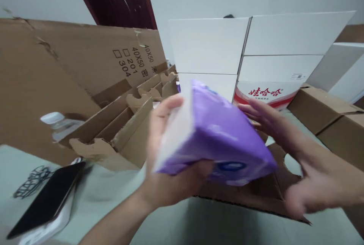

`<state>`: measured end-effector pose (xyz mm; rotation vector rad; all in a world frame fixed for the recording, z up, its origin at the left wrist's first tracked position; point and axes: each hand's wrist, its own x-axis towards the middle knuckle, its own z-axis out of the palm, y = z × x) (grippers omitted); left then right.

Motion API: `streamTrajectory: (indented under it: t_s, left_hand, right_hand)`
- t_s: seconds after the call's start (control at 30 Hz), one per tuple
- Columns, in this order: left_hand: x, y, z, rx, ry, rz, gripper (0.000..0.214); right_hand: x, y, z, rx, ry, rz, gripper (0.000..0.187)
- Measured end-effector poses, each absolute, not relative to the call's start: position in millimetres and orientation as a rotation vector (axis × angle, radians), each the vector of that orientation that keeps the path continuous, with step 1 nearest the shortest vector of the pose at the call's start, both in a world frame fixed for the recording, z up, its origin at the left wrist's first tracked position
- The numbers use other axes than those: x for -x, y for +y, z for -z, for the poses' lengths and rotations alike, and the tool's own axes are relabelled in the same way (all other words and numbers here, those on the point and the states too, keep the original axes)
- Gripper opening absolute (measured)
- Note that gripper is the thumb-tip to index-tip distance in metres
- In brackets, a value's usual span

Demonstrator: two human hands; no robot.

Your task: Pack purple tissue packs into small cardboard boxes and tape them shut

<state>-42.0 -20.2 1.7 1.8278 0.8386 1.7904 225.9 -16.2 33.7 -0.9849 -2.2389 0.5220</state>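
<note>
My left hand grips a purple soft-wrapped packet, probably tissues, by its left end, and the packet is tilted and slightly blurred. My right hand is spread open with its fingers apart, just right of the packet. Its fingertips reach close to the packet's far edge, but I cannot tell whether they touch it. Beneath both hands lies a brown cardboard flap with a round cut-out. A cardboard divider insert stands to the left of my left hand.
A black phone and a tangled dark cable lie on the pale table at left. A water bottle lies behind the divider. Stacked white cartons, a brown carton and a large cardboard sheet stand around.
</note>
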Motion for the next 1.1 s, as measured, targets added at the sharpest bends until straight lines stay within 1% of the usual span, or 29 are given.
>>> streamTrajectory:
  t_s: [0.03, 0.1, 0.2, 0.23, 0.3, 0.33, 0.4, 0.43, 0.47, 0.53, 0.57, 0.6, 0.63, 0.7, 0.77, 0.83, 0.87, 0.9, 0.93, 1.0, 1.03, 1.07, 1.1]
  left_hand:
    - [27, -16, -9, -1.885, 0.819, -1.786, 0.076]
    - [14, -15, -16, -2.023, 0.825, -1.669, 0.075]
    - [28, -25, -7, -1.989, 0.897, -1.544, 0.069]
    - [37, -30, 1, -1.932, 0.921, -1.595, 0.066]
    - [52, -39, 22, -1.852, 0.974, -1.832, 0.055]
    - [57, -43, 35, -1.855, 0.997, -1.96, 0.049]
    - [61, -51, 61, -1.925, 1.059, -2.025, 0.042]
    - [62, -55, 74, -1.973, 1.093, -1.931, 0.045]
    - [61, -59, 85, -2.004, 1.134, -1.772, 0.05]
    - [61, -63, 101, -2.045, 1.146, -1.533, 0.06]
    - [61, -64, 106, -2.062, 1.128, -1.486, 0.063]
    - [61, -64, 109, -2.084, 1.096, -1.497, 0.064]
    - [61, -63, 111, -2.098, 1.064, -1.514, 0.064]
    - [59, -60, 111, -2.121, 1.014, -1.514, 0.06]
    - [54, -57, 110, -2.091, 0.981, -1.492, 0.053]
    - [45, -54, 109, -1.973, 0.973, -1.509, 0.042]
    - [39, -53, 108, -1.89, 0.988, -1.536, 0.035]
    - [35, -52, 108, -1.809, 1.015, -1.568, 0.027]
    - [30, -51, 107, -1.748, 1.061, -1.598, 0.02]
    - [25, -49, 106, -1.686, 1.213, -1.658, 0.016]
    - [24, -47, 106, -1.676, 1.304, -1.679, 0.02]
    - [24, -46, 105, -1.679, 1.387, -1.674, 0.028]
    - [25, -44, 104, -1.689, 1.444, -1.632, 0.038]
  right_hand:
    - [-217, -14, -36, 0.996, -2.256, -0.526, 0.117]
    - [-209, -10, -36, 1.024, -2.249, -0.514, 0.118]
    - [-216, -17, -23, 1.035, -2.207, -0.313, 0.106]
    - [-220, -22, -16, 1.045, -2.186, -0.212, 0.103]
    - [-228, -32, -1, 1.103, -2.19, -0.066, 0.101]
    - [-231, -37, 6, 1.143, -2.225, -0.03, 0.102]
    - [-237, -44, 15, 1.203, -2.332, -0.022, 0.102]
    - [-241, -46, 17, 1.215, -2.365, -0.036, 0.098]
    - [-247, -47, 17, 1.238, -2.353, -0.05, 0.088]
    - [-264, -43, 16, 1.353, -2.167, -0.091, 0.064]
    - [-276, -39, 16, 1.424, -2.016, -0.149, 0.056]
    - [-288, -33, 19, 1.471, -1.863, -0.245, 0.052]
    - [-300, -27, 25, 1.484, -1.738, -0.374, 0.053]
    - [-318, -15, 45, 1.406, -1.645, -0.721, 0.067]
    - [-322, -6, 71, 1.33, -1.664, -0.957, 0.079]
    - [-312, -3, 94, 1.267, -1.639, -0.987, 0.086]
    - [-304, -4, 102, 1.234, -1.623, -0.97, 0.084]
    - [-295, -5, 106, 1.2, -1.612, -0.941, 0.077]
    - [-287, -7, 108, 1.166, -1.612, -0.906, 0.066]
    - [-279, -10, 105, 1.113, -1.647, -0.827, 0.036]
    - [-278, -11, 102, 1.099, -1.676, -0.792, 0.022]
    - [-281, -12, 99, 1.097, -1.715, -0.776, 0.012]
    - [-285, -13, 98, 1.097, -1.762, -0.789, 0.014]
